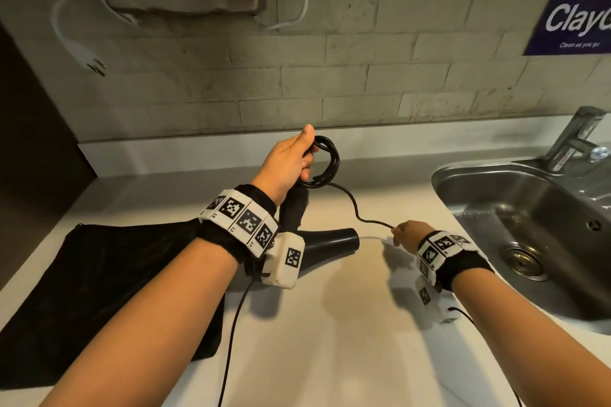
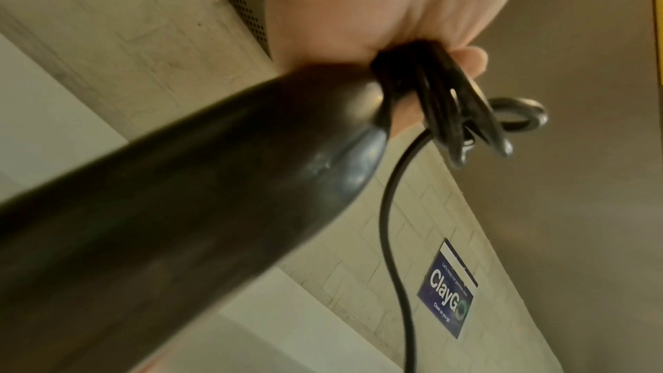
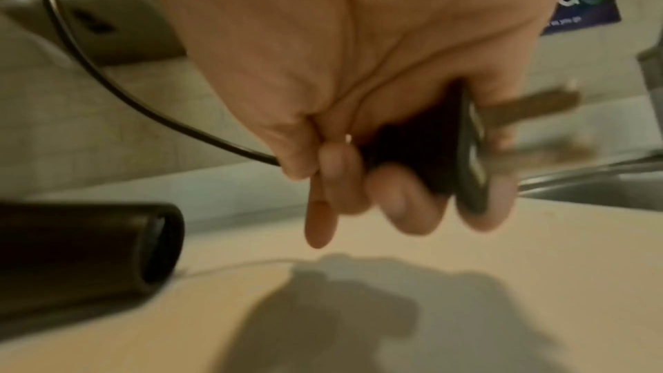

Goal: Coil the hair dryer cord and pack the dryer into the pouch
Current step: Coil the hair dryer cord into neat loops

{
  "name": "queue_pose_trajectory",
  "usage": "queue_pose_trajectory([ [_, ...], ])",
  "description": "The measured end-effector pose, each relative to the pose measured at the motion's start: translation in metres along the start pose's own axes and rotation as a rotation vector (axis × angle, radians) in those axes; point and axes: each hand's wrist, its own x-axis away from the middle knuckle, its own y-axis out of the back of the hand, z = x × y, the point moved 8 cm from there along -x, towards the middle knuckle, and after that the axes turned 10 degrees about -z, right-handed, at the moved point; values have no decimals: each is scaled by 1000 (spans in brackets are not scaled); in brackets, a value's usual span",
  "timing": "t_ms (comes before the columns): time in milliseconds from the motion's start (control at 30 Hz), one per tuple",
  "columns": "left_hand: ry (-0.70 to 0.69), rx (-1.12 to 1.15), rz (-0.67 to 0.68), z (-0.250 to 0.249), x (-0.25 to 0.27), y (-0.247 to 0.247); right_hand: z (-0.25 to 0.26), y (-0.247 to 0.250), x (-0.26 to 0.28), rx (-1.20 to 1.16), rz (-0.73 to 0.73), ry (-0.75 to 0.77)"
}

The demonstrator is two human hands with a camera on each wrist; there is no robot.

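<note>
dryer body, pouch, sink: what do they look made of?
Hair dryer: looks like black moulded plastic, semi-gloss; soft highlights on its handle in the left wrist view. Pouch: matte black fabric, probably; lies limp with creases, no shine. Sink: brushed stainless steel by its grey metallic sheen and reflections.

Two bare hands are counted: one left hand (image 1: 287,163) and one right hand (image 1: 408,235). One black hair dryer (image 1: 325,243) with a round nozzle is counted, and one black dryer cord (image 1: 325,162), in which several loops are gathered; their number cannot be told. One black plug (image 3: 470,158) is seen. One flat black fabric pouch (image 1: 109,294) is counted, one stainless steel sink (image 1: 522,208), one chrome tap (image 1: 577,137), one dark blue wall sign (image 1: 575,10) and two marker-covered wristbands (image 1: 243,223).
</note>
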Motion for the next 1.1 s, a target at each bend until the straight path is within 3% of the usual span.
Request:
queue_pose_trajectory([
  [67,-3,-7,1,0,0,0,9,0,4,43,0,65],
  [167,-15,-24,5,0,-1,-1,30,12,6,-191,-97,103],
  [333,-63,-81,20,1,-2,-1,104,51,39,-549,-151,443],
  [433,-91,-105,15,0,-1,-1,131,67,55,-621,-178,536],
  [600,-132,-139,27,-3,0,-1,141,65,53,-634,-229,524],
  [800,-127,-87,-25,-4,-1,8,103,47,22,-361,-282,319],
  [933,-140,-114,12,-5,2,1,75,40,11,-177,-263,201],
  [1000,-156,-150,26,-6,2,-3,76,42,12,-216,-261,230],
  [1100,-153,-165,37,-5,1,-2,99,55,29,-418,-247,419],
])
